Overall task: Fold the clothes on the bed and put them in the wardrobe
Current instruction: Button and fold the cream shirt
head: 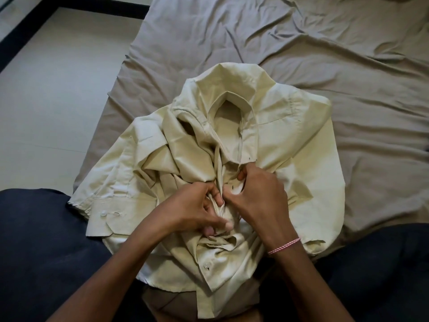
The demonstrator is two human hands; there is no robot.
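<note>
Two bare forearms reach in from the near edge, between dark navy trouser legs (34, 240) that fill the near left and near right corners. A pink-and-white braided bracelet (284, 246) circles the right wrist. Both hands meet over the middle of a pale cream shirt (290, 135), almost touching each other.

The left hand (197, 210) has its fingers curled tight into a bunched fold of the shirt's front edge, with the fingertips buried in the cloth. The right hand (257, 194), just to its right, grips the opposite front edge, fingers bent under and the thumb pressed against the fabric.

The shirt lies front-up on a rumpled taupe bedsheet (325, 43). Its collar (229, 94) points to the far side, beyond the hands, and its lower part is crumpled beneath the wrists. A buttoned cuff (109, 219) lies flat to the left of the left hand. A small white button (206, 266) shows on the front strip nearer than the hands. Pale floor (58, 89) lies to the left of the bed.
</note>
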